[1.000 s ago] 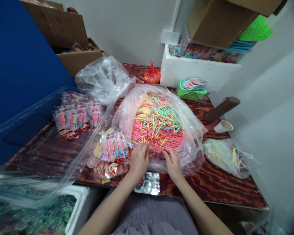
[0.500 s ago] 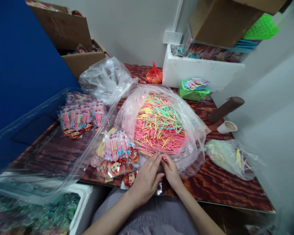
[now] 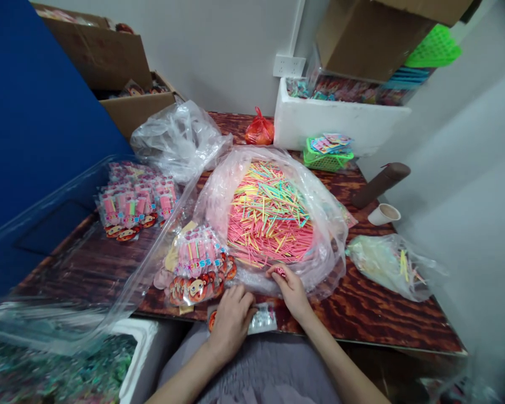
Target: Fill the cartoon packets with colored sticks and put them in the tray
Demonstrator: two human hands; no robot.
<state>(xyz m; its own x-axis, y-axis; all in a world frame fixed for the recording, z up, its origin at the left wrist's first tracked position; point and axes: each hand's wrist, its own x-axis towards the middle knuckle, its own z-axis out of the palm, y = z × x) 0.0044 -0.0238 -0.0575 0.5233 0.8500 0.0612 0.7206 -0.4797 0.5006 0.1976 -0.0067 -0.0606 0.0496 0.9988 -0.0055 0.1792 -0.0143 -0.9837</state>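
My right hand (image 3: 291, 289) is closed around a small bundle of pink sticks (image 3: 280, 272), whose ends show between thumb and fingers. My left hand (image 3: 233, 314) lies at the table's front edge with its fingers bent onto a clear plastic packet (image 3: 264, 318), covering the packet's middle. Part of a red-haired cartoon head (image 3: 211, 321) shows at the packet's left end. Just beyond both hands, a wide-open clear plastic bag (image 3: 326, 247) holds a heap of pink, yellow and green sticks (image 3: 271, 216). To the left lies a pile of filled packets (image 3: 200, 264) with cartoon heads.
More filled packets (image 3: 137, 199) lie farther left under clear plastic. On the right are a tied bag (image 3: 387, 264), a paper cup (image 3: 384, 214) and a brown bottle (image 3: 381, 185). A green basket (image 3: 328, 160) and white foam box (image 3: 340, 120) stand behind.
My hands have come apart. The left has moved down and left onto the packet, uncovering its right end; the right stays by the bag with the pink sticks. The view has shifted slightly.
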